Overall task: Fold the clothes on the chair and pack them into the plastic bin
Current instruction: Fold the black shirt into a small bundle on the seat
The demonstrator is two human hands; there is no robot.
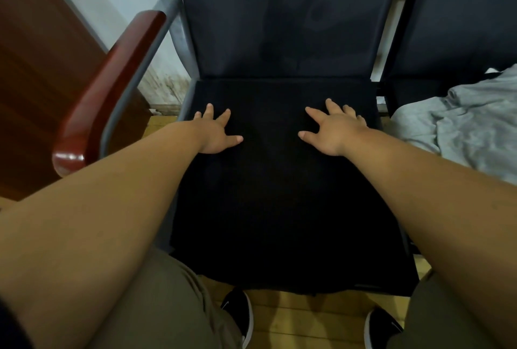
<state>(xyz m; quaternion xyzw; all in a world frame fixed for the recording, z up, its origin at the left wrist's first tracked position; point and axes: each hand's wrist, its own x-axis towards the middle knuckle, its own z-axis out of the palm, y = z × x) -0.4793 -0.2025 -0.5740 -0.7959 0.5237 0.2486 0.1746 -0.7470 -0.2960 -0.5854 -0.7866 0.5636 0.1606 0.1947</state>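
Note:
A black garment (279, 194) lies spread flat over the seat of a dark chair (279, 26), reaching from the backrest to the front edge. My left hand (216, 131) rests flat on its far left part with fingers spread. Flat on the far right part lies my right hand (333, 130), fingers also apart. Neither hand grips the cloth. A crumpled grey garment (461, 124) lies on the neighbouring seat to the right. No plastic bin is in view.
A red-brown wooden armrest (112, 82) on a grey metal frame stands to the left of the seat. Behind it are a brown wooden panel (33, 68) and a white wall. My feet in black shoes (240, 315) stand on the wooden floor below.

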